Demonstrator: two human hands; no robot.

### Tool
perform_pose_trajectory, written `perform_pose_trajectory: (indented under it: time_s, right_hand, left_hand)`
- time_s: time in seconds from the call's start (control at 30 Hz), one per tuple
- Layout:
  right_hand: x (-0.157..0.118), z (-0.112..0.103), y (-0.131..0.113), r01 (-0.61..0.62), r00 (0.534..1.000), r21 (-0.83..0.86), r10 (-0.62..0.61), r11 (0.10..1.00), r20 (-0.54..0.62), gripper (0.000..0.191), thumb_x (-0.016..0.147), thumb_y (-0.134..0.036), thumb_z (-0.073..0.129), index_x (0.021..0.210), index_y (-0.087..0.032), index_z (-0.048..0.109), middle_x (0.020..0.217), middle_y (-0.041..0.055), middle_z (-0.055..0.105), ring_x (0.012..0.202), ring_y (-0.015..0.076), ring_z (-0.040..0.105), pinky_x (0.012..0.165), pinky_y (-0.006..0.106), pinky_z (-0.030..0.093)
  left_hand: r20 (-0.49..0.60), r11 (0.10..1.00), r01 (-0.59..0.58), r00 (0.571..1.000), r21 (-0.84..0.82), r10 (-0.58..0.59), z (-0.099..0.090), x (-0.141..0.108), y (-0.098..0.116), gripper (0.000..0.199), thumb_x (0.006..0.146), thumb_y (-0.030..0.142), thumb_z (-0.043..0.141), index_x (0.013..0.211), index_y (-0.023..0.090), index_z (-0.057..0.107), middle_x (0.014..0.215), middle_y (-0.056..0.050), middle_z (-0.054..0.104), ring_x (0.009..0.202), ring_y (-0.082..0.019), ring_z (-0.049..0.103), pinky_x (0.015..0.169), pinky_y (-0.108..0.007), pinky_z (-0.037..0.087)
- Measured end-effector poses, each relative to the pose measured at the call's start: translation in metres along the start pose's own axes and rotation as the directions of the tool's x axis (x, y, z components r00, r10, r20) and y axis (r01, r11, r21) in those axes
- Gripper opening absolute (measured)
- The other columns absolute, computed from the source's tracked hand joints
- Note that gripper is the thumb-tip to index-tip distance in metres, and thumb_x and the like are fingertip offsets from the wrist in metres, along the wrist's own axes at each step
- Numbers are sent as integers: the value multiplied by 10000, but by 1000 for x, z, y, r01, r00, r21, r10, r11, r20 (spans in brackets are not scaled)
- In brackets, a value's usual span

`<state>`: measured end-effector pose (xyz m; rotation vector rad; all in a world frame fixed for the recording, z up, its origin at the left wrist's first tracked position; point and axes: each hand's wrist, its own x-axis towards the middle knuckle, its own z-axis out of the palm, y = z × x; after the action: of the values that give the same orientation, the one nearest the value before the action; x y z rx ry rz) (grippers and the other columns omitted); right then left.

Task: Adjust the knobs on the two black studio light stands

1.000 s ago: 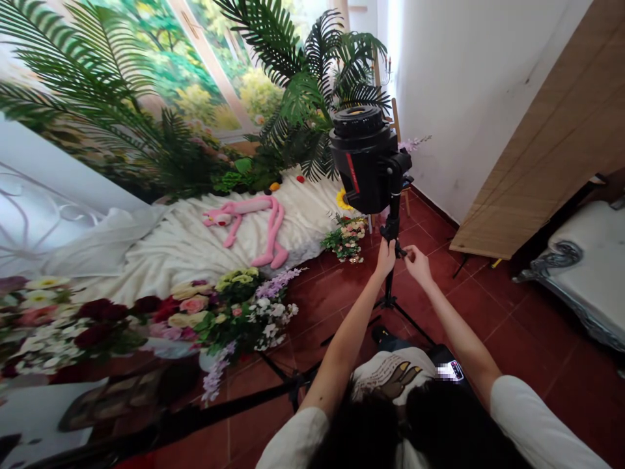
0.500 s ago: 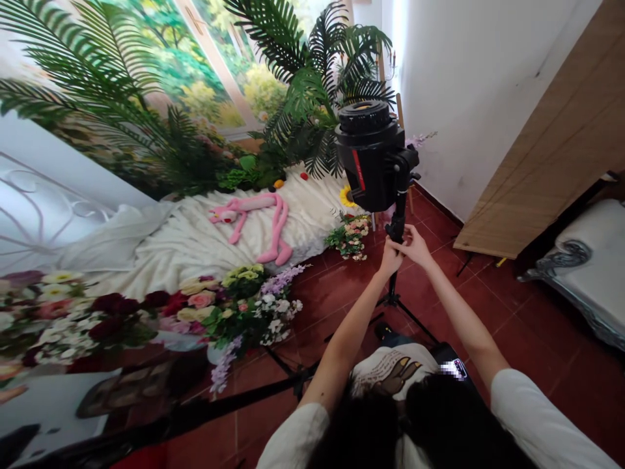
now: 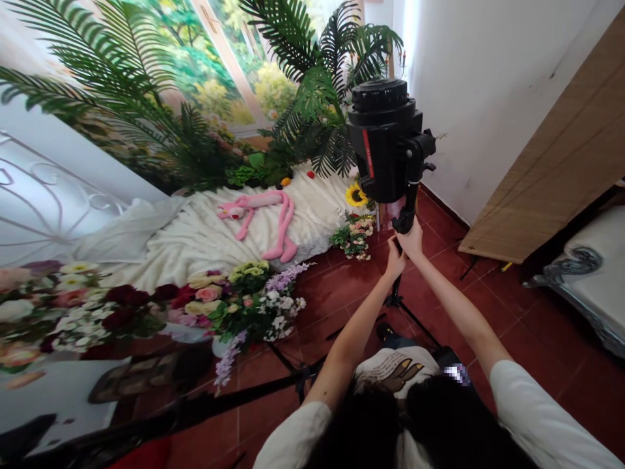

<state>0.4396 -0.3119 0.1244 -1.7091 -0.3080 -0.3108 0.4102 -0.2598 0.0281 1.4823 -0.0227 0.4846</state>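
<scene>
A black studio light (image 3: 385, 153) with a red stripe sits upright on top of a black light stand (image 3: 396, 286). Just beneath the light's mount, my right hand (image 3: 411, 241) is closed around the upper part of the stand. My left hand (image 3: 395, 260) is closed on the pole slightly lower and to the left, close against the right one. Parts of the fingers of both hands are hidden behind the stand and each other. The stand's legs spread on the red tile floor (image 3: 430, 286) near my feet.
A pink plush toy (image 3: 266, 202) lies on a white fur blanket (image 3: 195, 238) at left, below palm plants (image 3: 336, 85). Flowers (image 3: 209, 299) and a black pole (image 3: 234, 397) are nearer. A wooden panel (image 3: 537, 150) and a white sofa (image 3: 596, 260) stand at right.
The light has risen a little and shifted right in view. My right hand has closed round the stand under the mount, while my left hand has moved slightly lower on the pole.
</scene>
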Motion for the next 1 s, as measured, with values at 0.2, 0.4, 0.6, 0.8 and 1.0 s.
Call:
perform_pose_trajectory:
  time_s: [0.2, 0.4, 0.6, 0.8, 1.0]
  right_hand:
    - [23, -8, -13, 79, 988, 125, -95, 989, 121, 397, 699, -414, 761, 976, -214, 558, 812, 28, 663, 747, 192, 642, 724, 347, 564]
    - [38, -12, -28, 119, 972, 136, -143, 984, 188, 436, 702, -533, 773, 906, -220, 548, 709, -3, 598, 682, 182, 627, 689, 350, 571]
    - [54, -10, -50, 225, 963, 145, -243, 963, 116, 485, 743, -527, 739, 1052, -192, 574, 884, 59, 666, 883, 220, 671, 789, 382, 579]
    - [62, -14, -60, 259, 955, 121, -273, 958, 116, 522, 746, -526, 738, 1109, -188, 575, 935, 77, 683, 928, 238, 681, 808, 407, 580]
    - [49, -25, -67, 242, 962, 4, -241, 970, 126, 589, 747, -560, 732, 1182, -230, 514, 997, 69, 690, 959, 243, 683, 824, 396, 581]
  left_hand:
    - [27, 999, 20, 999, 40, -22, -2, 6, 12, 417, 911, 551, 487, 1117, 188, 480, 1057, -88, 612, 999, -190, 611, 952, -356, 478]
    - [69, 997, 61, 996, 57, -65, -2, 10, 20, 473, 907, 607, 459, 1098, 176, 505, 820, -41, 609, 708, -154, 619, 729, -308, 533]
    - [105, 993, 54, 992, 103, -64, -2, 15, 28, 435, 926, 588, 435, 1072, 186, 514, 803, -14, 622, 572, -103, 574, 571, -242, 491]
    - [94, 993, 48, 994, 104, -58, 0, 18, 25, 382, 926, 569, 455, 987, 196, 510, 775, -7, 614, 548, -88, 562, 551, -221, 468]
    - [66, 992, 19, 997, 121, -28, 2, 17, 17, 412, 927, 581, 440, 993, 184, 531, 755, -19, 608, 547, -102, 551, 578, -243, 471]
